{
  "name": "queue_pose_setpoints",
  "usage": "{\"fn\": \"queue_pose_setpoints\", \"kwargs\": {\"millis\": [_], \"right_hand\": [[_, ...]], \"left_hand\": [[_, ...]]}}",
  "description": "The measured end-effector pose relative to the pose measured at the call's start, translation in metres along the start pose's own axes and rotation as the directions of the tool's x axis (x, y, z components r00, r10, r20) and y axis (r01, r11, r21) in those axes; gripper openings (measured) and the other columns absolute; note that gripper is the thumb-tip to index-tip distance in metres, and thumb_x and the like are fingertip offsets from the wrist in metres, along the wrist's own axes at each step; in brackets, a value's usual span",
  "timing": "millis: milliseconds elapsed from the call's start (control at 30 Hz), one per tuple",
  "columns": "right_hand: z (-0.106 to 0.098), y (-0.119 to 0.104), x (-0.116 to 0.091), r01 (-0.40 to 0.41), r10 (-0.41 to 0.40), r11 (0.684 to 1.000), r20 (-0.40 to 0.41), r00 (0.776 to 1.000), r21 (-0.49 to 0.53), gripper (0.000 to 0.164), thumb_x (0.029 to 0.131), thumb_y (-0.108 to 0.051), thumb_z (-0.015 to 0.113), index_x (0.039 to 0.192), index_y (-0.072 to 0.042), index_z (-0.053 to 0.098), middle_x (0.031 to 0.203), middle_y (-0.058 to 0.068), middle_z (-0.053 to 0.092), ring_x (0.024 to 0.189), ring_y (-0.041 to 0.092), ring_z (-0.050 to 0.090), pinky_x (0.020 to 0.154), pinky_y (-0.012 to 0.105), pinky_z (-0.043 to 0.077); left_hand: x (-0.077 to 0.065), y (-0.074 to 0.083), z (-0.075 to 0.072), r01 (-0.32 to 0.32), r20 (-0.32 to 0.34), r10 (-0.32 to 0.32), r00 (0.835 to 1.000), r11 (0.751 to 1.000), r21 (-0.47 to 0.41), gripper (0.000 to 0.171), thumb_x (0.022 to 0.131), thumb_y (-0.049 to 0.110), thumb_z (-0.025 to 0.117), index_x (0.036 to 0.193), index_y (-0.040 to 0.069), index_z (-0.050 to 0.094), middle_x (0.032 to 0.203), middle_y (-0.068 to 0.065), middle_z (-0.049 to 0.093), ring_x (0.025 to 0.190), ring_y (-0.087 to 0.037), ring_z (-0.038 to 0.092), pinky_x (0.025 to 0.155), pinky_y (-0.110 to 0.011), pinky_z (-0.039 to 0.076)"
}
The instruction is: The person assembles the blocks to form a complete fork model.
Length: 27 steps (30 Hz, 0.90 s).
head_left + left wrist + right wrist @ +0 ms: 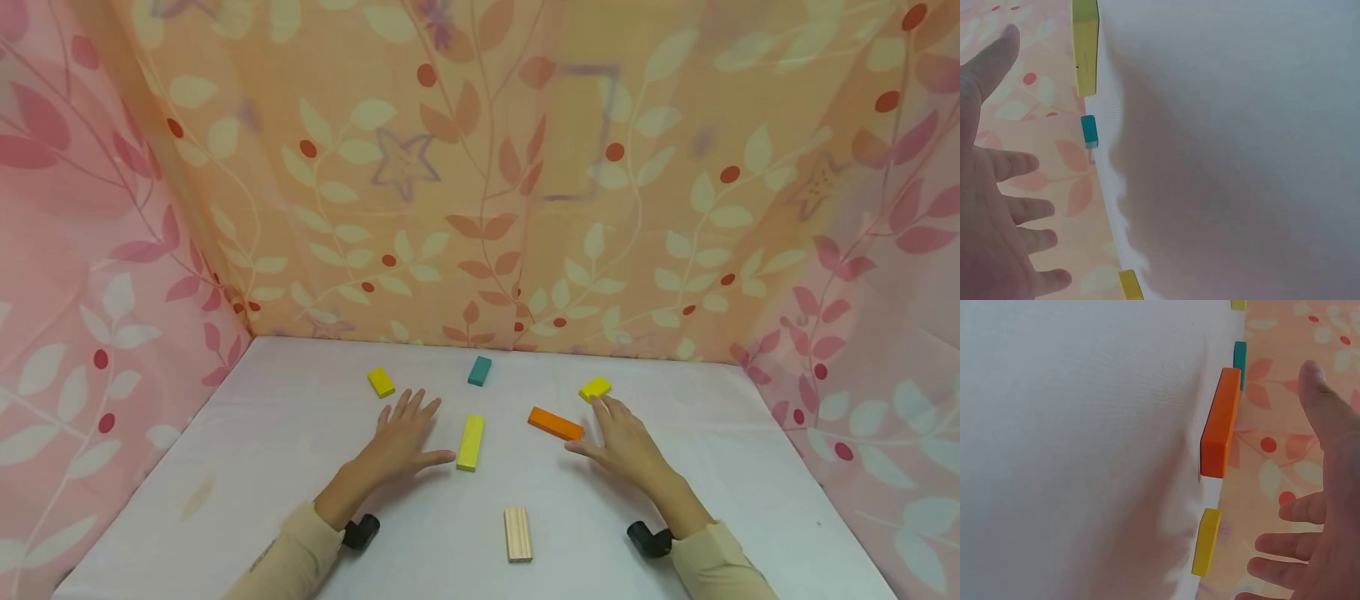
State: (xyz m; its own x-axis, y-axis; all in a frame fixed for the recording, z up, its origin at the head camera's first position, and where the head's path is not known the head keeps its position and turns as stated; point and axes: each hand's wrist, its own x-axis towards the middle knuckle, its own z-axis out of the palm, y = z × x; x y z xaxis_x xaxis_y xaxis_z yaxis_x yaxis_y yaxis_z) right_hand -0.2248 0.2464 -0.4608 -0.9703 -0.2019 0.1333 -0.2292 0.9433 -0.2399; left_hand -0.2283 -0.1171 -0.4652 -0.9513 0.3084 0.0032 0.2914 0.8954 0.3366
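Six blocks lie directly on the table (427,558), and both hands are spread above it, holding nothing. The grip of the left hand (401,437) is wide, fingers extended and thumb stretched out to the side; the thumb tip comes just beside the long yellow block (470,443), and the left wrist view shows a gap between them. Beyond its fingertips lies the left short yellow block (381,382). The grip of the right hand (624,440) is likewise spread, its thumb near one end of the orange block (555,423). In the head view its fingertips overlap the near edge of the right short yellow block (596,388), but the right wrist view shows them apart. The teal block (480,371) lies farther back, between the hands. Nearest the person is the bare wooden block (517,534), pale, with stripes along its length. All six are straight-edged cuboids; the coloured ones look smooth, the long yellow and orange pieces longer than the teal one. A white cloth covers the table, with soft hand shadows on it. Behind hangs a peach fabric backdrop (337,208) printed with leaves, red dots and starfish outlines; the sleeves (300,554) are beige
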Motion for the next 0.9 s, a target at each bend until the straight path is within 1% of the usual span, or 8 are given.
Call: {"fn": "queue_pose_setpoints", "kwargs": {"millis": [133,200,367,433,600,800,900], "right_hand": [[0.000,-0.002,0.003,0.015,-0.015,1.000,-0.003,1.000,0.024,0.096,0.080,-0.063,0.067,0.143,0.005,0.040,0.145,0.030,0.043,0.132,0.047,0.043,0.106,0.063,0.037],[0.000,-0.003,0.004,0.017,-0.017,0.999,0.000,1.000,0.037,0.096,0.080,-0.061,0.069,0.144,0.003,0.039,0.145,0.029,0.044,0.132,0.046,0.044,0.107,0.062,0.038],[0.001,-0.007,0.008,0.020,-0.021,0.997,0.021,1.000,0.072,0.097,0.079,-0.060,0.071,0.148,-0.001,0.036,0.148,0.026,0.042,0.135,0.045,0.041,0.108,0.062,0.036],[0.001,-0.008,0.011,0.024,-0.026,0.996,0.029,0.999,0.083,0.097,0.079,-0.059,0.071,0.148,-0.001,0.037,0.148,0.026,0.042,0.135,0.045,0.040,0.108,0.062,0.036],[0.004,-0.011,0.017,0.022,-0.028,0.995,0.059,0.998,0.096,0.093,0.080,-0.055,0.072,0.146,0.001,0.039,0.148,0.024,0.043,0.134,0.045,0.042,0.107,0.062,0.038],[0.011,-0.012,0.023,-0.006,-0.014,0.987,0.119,0.993,0.163,0.088,0.082,-0.054,0.072,0.147,-0.003,0.041,0.150,0.023,0.040,0.136,0.043,0.040,0.108,0.061,0.037],[0.012,-0.014,0.026,-0.002,-0.023,0.983,0.131,0.991,0.186,0.086,0.082,-0.054,0.071,0.146,-0.004,0.043,0.151,0.023,0.040,0.137,0.043,0.039,0.109,0.061,0.036]], "left_hand": [[0.004,0.001,-0.001,-0.029,0.020,0.029,0.999,0.999,-0.014,0.096,0.078,0.064,0.069,0.152,0.013,0.034,0.161,-0.019,0.024,0.150,-0.041,0.014,0.114,-0.070,0.016],[0.005,0.002,-0.001,-0.046,0.028,0.047,0.999,0.999,-0.019,0.097,0.078,0.064,0.069,0.152,0.013,0.033,0.161,-0.018,0.023,0.150,-0.041,0.015,0.114,-0.069,0.017],[0.009,0.004,-0.002,-0.082,0.040,0.084,0.996,0.995,-0.057,0.099,0.076,0.062,0.072,0.152,0.013,0.032,0.161,-0.017,0.022,0.150,-0.039,0.016,0.115,-0.068,0.018],[0.011,0.005,-0.001,-0.089,0.047,0.093,0.995,0.993,-0.076,0.099,0.076,0.061,0.073,0.152,0.013,0.032,0.161,-0.017,0.022,0.150,-0.039,0.016,0.115,-0.067,0.018],[0.018,0.008,0.001,-0.106,0.069,0.114,0.991,0.988,-0.111,0.102,0.074,0.059,0.076,0.153,0.013,0.031,0.161,-0.016,0.023,0.149,-0.038,0.018,0.117,-0.063,0.021],[0.024,0.013,0.001,-0.134,0.101,0.149,0.984,0.980,-0.145,0.105,0.071,0.057,0.080,0.152,0.011,0.032,0.160,-0.017,0.026,0.148,-0.037,0.023,0.117,-0.061,0.023],[0.026,0.016,0.002,-0.149,0.116,0.166,0.979,0.978,-0.144,0.106,0.070,0.056,0.081,0.152,0.009,0.032,0.159,-0.016,0.027,0.147,-0.036,0.024,0.116,-0.060,0.026]]}}
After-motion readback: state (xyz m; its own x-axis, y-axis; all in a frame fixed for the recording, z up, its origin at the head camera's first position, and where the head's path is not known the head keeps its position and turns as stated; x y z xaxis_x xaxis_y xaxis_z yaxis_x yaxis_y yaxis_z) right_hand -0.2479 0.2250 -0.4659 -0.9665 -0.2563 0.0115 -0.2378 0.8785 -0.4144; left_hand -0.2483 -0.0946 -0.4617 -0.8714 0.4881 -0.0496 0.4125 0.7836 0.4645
